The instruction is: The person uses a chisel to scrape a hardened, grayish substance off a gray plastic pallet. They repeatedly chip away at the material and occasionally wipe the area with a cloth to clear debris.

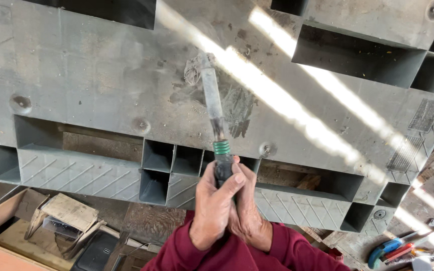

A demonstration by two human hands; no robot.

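Observation:
Both my hands wrap the dark handle of a hammer-like tool (pixel 214 105). My left hand (pixel 214 206) is in front with its thumb up along the handle. Close behind it, my right hand (pixel 249 216) grips the same handle. A green ring (pixel 221 147) sits just above my fingers. The tool's long pale shaft reaches up over a grey plastic pallet (pixel 101 75), and its blurred head lies over a scuffed, dusty patch (pixel 237 103) of the pallet's flat top. Dark red sleeves cover both my arms.
The pallet has open rectangular pockets (pixel 156 155) along its near edge and bright stripes of sunlight across it. Below left lie a wooden board, cardboard and a dark box (pixel 96 251). Pliers with blue and red handles (pixel 393 248) lie at bottom right.

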